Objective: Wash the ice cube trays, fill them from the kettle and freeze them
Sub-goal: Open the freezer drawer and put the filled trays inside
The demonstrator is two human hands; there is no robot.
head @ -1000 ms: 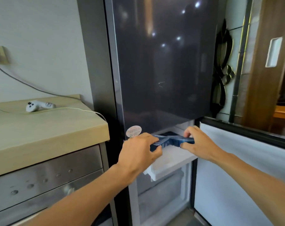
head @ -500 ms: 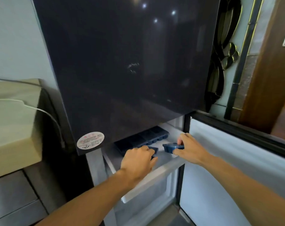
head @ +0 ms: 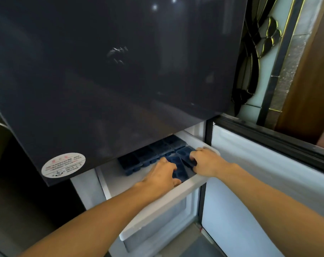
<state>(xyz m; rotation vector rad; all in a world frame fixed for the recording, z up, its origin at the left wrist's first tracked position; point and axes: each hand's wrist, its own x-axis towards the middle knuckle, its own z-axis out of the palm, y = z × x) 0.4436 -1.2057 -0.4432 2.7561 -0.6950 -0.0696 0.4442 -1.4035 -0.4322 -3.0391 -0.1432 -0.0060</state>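
A white freezer drawer point(head: 157, 210) stands pulled out below the dark fridge door point(head: 111, 71). A row of dark blue ice cube trays point(head: 148, 154) lies at the back of the drawer. In front of it sits another blue ice cube tray point(head: 179, 169), angled toward the right front corner. My left hand point(head: 161, 175) grips its near end with curled fingers. My right hand point(head: 205, 162) holds its far right end at the drawer's rim.
The open freezer door point(head: 268, 182) with its white inner lining stands to the right. A round sticker point(head: 63, 165) marks the fridge door's lower left. A second drawer point(head: 157, 236) sits beneath. A wooden door frame point(head: 309, 71) rises at far right.
The view has moved closer and lower. Both hands have lowered the blue tray into the drawer, in front of the trays at the back.
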